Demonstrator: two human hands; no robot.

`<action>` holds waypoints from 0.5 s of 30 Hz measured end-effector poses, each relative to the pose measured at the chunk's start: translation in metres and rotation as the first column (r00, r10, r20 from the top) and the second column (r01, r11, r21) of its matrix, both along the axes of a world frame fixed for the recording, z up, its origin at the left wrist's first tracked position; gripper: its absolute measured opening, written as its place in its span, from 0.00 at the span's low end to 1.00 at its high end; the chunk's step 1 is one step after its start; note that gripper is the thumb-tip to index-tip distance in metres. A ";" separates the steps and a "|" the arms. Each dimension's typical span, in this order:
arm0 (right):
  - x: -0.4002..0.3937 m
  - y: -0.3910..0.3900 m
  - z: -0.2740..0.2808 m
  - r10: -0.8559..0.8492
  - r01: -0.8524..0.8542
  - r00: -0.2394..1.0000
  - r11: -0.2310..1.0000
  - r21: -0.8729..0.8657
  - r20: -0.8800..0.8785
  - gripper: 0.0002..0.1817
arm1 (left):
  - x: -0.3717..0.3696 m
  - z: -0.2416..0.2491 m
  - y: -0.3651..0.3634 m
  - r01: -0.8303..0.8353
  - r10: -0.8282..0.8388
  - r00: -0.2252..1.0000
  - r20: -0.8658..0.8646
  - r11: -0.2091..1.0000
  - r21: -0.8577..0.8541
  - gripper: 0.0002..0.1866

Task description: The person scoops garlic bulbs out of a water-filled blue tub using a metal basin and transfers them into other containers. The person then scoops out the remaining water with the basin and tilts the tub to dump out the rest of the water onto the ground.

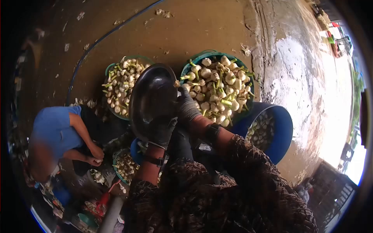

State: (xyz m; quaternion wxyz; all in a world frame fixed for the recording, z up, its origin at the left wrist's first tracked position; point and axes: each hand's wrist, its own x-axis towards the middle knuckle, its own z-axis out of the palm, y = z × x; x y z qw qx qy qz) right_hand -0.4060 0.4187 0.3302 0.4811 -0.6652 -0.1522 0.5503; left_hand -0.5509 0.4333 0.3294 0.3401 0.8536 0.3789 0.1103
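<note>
Both my hands grip a dark, shallow metal basin (155, 91), which is tilted and shows only its bare inside. My left hand (162, 130), in a dark glove, has hold of the near rim. On the right rim is my right hand (187, 105), in a grey glove. A small brownish piece shows at the rim just above that hand. Behind and to the right of the basin stands a green tub (183, 70) heaped with garlic bulbs (217, 81) with cut green stems. More garlic fills a green basket (107, 73) partly hidden by the basin's left side.
A blue barrel (285, 134) with pale bulbs inside leans at my right. At the left a person in a blue shirt (52, 126) sits bent over small bulbs. A smaller basket of garlic (126, 166) stands near my left arm. A dark hose (103, 38) crosses the wet floor.
</note>
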 end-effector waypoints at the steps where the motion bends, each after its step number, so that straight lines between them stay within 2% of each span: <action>1: 0.005 -0.020 0.015 -0.010 0.004 0.995 0.998 0.062 0.094 0.32 | 0.007 0.013 -0.014 0.026 -0.030 0.995 0.094 0.999 0.035 0.14; 2: 0.013 -0.043 0.031 0.023 -0.035 0.988 0.997 0.076 0.155 0.32 | 0.012 0.020 -0.027 0.062 -0.061 0.998 0.024 0.998 -0.028 0.14; 3: 0.022 -0.072 0.050 -0.089 0.084 0.994 0.993 0.084 0.056 0.33 | 0.021 0.028 -0.045 0.121 -0.126 0.991 -0.048 0.988 -0.095 0.15; 5: 0.055 -0.140 0.081 -0.102 0.129 0.964 0.987 -0.094 0.244 0.38 | 0.058 0.071 -0.084 0.253 -0.275 0.944 -0.183 0.958 -0.133 0.15; 7: 0.076 -0.216 0.106 -0.191 0.263 0.946 0.925 -0.274 0.264 0.45 | 0.088 0.109 -0.133 0.526 -0.486 0.821 -0.301 0.848 0.066 0.14; 8: 0.084 -0.260 0.114 -0.293 0.349 0.934 0.865 -0.360 0.202 0.47 | 0.090 0.085 -0.149 0.697 -0.660 0.717 -0.226 0.682 0.220 0.13; 9: 0.092 -0.305 0.118 -0.352 0.377 0.926 0.822 -0.427 0.139 0.50 | 0.107 0.110 -0.178 0.791 -0.786 0.601 -0.144 0.559 0.249 0.10; 10: 0.098 -0.343 0.118 -0.320 0.342 0.938 0.795 -0.500 0.132 0.49 | 0.120 0.121 -0.202 0.862 -0.855 0.494 -0.159 0.457 0.219 0.09; 11: 0.094 -0.381 0.098 -0.534 0.454 0.838 0.797 -0.400 -0.113 0.41 | 0.133 0.130 -0.222 0.919 -0.909 0.379 -0.175 0.347 0.186 0.09; 12: 0.081 -0.416 0.098 -0.647 0.635 0.666 0.753 -0.173 -0.372 0.37 | 0.142 0.137 -0.246 0.958 -0.949 0.265 -0.171 0.239 0.161 0.08; 13: 0.078 -0.444 0.102 -0.680 0.613 0.471 0.710 -0.346 -0.561 0.31 | 0.153 0.141 -0.266 0.983 -0.975 0.148 -0.166 0.126 0.136 0.07; 14: 0.061 -0.465 0.107 -0.751 0.735 0.459 0.621 -0.272 -0.476 0.30 | 0.166 0.142 -0.280 0.996 -0.986 0.034 -0.163 0.021 0.081 0.06; 15: 0.049 -0.486 0.100 -0.713 0.681 0.528 0.680 -0.272 -0.462 0.29 | 0.173 0.143 -0.297 0.994 -0.986 -0.051 -0.159 -0.065 0.086 0.05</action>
